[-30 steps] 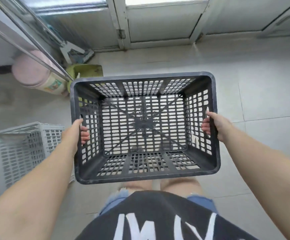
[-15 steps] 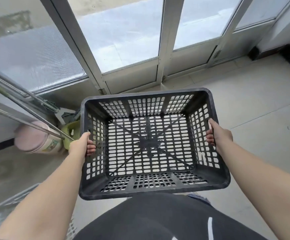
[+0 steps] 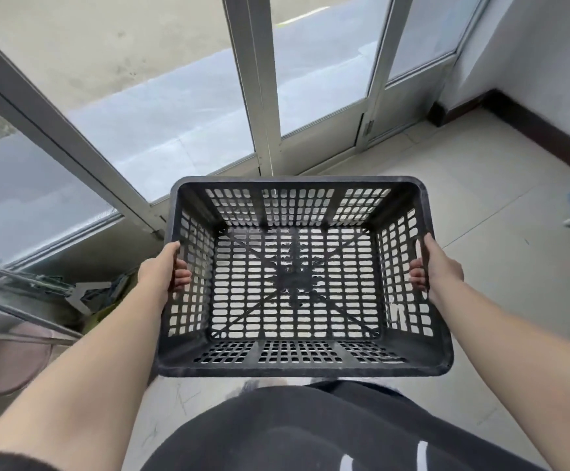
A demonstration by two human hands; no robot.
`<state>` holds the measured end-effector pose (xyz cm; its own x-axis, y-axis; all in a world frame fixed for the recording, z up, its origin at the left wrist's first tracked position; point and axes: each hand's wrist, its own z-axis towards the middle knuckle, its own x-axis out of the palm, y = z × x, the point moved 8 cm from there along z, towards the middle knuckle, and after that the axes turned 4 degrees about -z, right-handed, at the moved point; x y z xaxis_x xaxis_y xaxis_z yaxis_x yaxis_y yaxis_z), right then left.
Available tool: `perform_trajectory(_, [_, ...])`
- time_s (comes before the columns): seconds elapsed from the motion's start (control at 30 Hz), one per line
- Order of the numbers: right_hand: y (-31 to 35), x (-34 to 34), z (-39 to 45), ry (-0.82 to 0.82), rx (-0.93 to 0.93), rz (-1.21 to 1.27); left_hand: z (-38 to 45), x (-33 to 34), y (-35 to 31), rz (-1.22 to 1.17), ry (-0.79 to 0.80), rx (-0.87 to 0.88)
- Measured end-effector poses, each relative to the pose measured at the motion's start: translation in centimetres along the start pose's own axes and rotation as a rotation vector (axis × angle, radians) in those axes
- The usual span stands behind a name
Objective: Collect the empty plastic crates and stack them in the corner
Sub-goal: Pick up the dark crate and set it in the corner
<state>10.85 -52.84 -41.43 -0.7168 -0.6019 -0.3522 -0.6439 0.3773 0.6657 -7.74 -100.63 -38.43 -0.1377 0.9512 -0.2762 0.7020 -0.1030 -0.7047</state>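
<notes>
Black plastic crate (image 3: 304, 277), empty, carried level at chest height, centre of view. Gripped at 9 o'clock by left hand (image 3: 164, 270), at 3 o'clock by right hand (image 3: 441, 266), fingers hooked through side slots. Bare corner (image 3: 446, 110) at 1 o'clock; stacking not yet done.

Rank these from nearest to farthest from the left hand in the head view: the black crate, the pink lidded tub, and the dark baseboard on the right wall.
1. Black crate: gripped by the left hand on its left wall, fingers through the holes.
2. Pink lidded tub: on the floor, low at the left edge.
3. Dark baseboard: far right, along the wall beyond the crate.
</notes>
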Motion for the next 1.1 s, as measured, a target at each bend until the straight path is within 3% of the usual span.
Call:
perform_trajectory(0.27, [4.2, -2.6, 4.6, -0.089, 0.029, 0.062, 4.2, 9.7, -6.1, 0.036, 0.094, -0.025])
perform_trajectory(0.6, [10.3, -4.5, 10.2, -0.318, 0.091, 0.159, 12.8, 25.5, -16.0, 0.232, 0.318, 0.026])
perform_trajectory(0.73, [12.4, -5.5, 12.1, -0.398, 0.116, 0.239, 13.7, 32.2, -20.5, 0.277, 0.356, 0.094])
perform_trajectory(1.1, [18.1, -11.6, 21.4, -0.494, 0.176, 0.352, 12.4, 52.1, -28.4, 0.368, 0.537, 0.08])
